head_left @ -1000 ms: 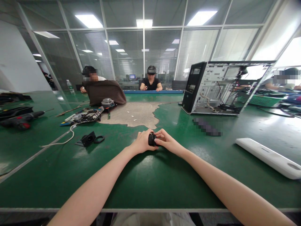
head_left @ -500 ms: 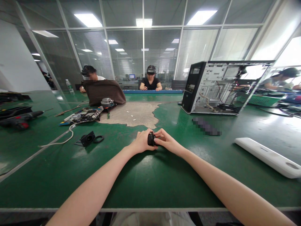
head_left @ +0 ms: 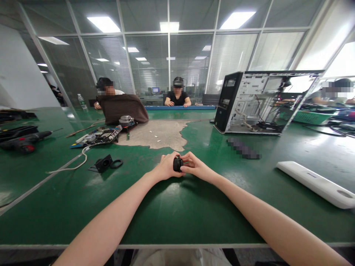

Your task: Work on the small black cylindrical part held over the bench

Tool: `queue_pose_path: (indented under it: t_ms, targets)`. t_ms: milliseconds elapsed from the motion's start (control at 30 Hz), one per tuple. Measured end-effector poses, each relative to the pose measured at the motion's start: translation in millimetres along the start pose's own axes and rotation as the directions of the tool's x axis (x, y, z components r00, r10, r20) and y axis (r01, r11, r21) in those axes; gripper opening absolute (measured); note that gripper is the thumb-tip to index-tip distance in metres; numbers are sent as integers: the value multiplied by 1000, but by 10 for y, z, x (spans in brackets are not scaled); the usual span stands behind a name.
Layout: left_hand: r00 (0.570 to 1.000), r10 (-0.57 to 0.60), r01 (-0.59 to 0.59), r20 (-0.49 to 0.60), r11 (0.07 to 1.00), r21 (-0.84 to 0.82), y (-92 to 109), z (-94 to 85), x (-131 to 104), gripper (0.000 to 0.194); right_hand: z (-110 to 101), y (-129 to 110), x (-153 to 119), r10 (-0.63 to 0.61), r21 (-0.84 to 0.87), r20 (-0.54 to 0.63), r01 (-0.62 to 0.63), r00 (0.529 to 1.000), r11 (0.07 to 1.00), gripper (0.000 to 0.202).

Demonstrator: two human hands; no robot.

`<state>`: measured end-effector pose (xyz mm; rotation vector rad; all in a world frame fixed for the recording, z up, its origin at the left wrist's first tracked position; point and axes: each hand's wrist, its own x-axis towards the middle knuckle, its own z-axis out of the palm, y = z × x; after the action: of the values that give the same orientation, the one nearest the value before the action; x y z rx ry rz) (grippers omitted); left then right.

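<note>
A small black ribbed cylinder, which looks like a camera lens [head_left: 177, 164], is held on its side above the green table [head_left: 172, 214]. My left hand [head_left: 166, 165] wraps round its left side, the thumb below and the fingers over the back. From the right, my right hand [head_left: 195, 167] pinches the lens's right end between thumb and fingertips. The hands partly hide both ends. To the left lie a black square mount with a round opening [head_left: 103, 163] and a separate black ring [head_left: 116, 163].
An open computer case [head_left: 235, 103] stands back right, a white elongated casing [head_left: 313, 181] nearer. A blurred dark object [head_left: 243, 149] lies between. At left are a circuit board [head_left: 97, 137], a white cable [head_left: 83, 157] and a power drill [head_left: 26, 142]. Two people sit opposite, another at far right.
My right thumb and fingers have shifted slightly on the lens's right end, and more of its dark side shows. Both hands stay in nearly the same place.
</note>
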<state>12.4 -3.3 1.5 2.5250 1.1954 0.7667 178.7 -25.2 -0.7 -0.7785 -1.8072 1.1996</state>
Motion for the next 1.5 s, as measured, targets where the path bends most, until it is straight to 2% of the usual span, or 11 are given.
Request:
queue_pose_path:
  t_ms: [100,233,333,533,667,867,1100,1267,1500]
  targets:
    - [1000,13,-13,-2,1000,-3,-8,3,2,58,22,-3,14,3,-45,-63,-6,998,999,23]
    - [1000,28,-28,-12,1000,1,-25,11,-1,58,28,25,37,34,-53,-85,-39,996,998,28]
    - [999,47,-47,-20,999,2,-33,11,-5,59,8,48,41,64,-49,-78,-68,995,996,28]
    - [999,35,-35,-20,999,7,-36,14,-7,58,-7,23,6,-4,-4,9,4,1000,1000,31]
    - [999,34,-34,-25,999,4,-45,23,-7,60,14,4,13,13,-57,-48,-16,999,998,25]
    - [999,38,-37,-24,999,11,-52,29,-7,59,12,35,39,69,-69,-90,-75,994,995,28]
    - [1000,13,-13,-14,1000,13,-39,19,-8,58,-5,19,1,7,34,14,-7,1000,999,31]
    - [1000,24,-23,-20,1000,12,-35,16,-12,60,18,-5,3,-7,0,-61,7,998,1000,20]
    - [999,31,-31,-23,999,18,-28,5,-12,59,1,33,25,52,-33,-77,-55,996,998,28]
